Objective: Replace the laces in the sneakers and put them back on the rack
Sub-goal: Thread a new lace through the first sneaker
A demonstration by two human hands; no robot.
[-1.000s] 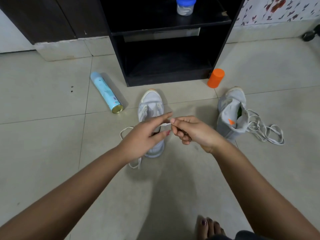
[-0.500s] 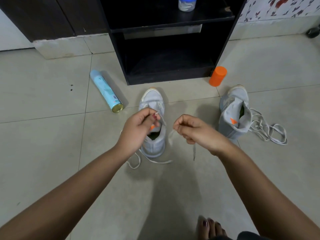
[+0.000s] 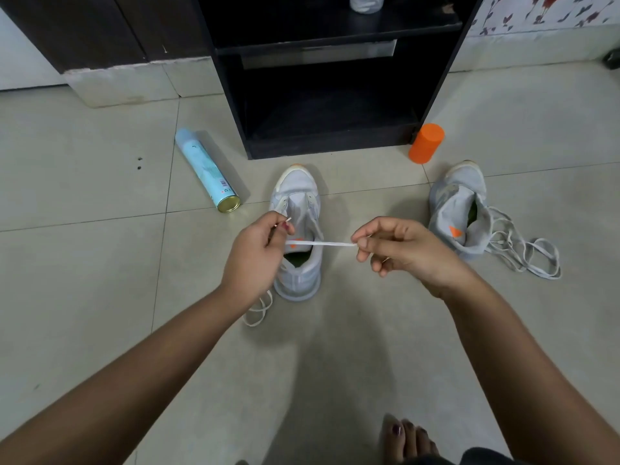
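Lace [image 3: 318, 243]: a white strip pulled flat between both hands, just above the open top of the middle sneaker. More of it lies in a loop on the floor [image 3: 100, 263] under the left wrist.
Left hand [image 3: 255, 256]: fingers curled, pinching one part of the lace; a small white tip pokes out above the fingers.
Right hand [image 3: 402, 253]: thumb and first finger pinch the other part of the lace; the other fingers are loosely bent.
Middle sneaker [image 3: 297, 193]: stands on the floor in front of the rack [image 3: 335, 31], toe toward it. I see no lace in its holes.
Other sneaker [image 3: 458, 209]: on the floor to the right, tipped a bit, touching a loose pile of laces [image 3: 526, 256].
Slip risk: the lace is thin and held only by fingertips, so a hard pull could make it slide out.
Tangle risk: I think the loop on the floor could twist or knot as the lace is fed in.
Mix-up risk: the loose pile could be taken for the right lace by mistake.
Bump risk: the spray can [image 3: 206, 169] lies on its side and may roll if touched; the orange cap [image 3: 426, 143] stands near the rack's corner.
Writing: the spray can has tiny print and signs, too small to read. Each sneaker shows an orange mark, but no name I can read.
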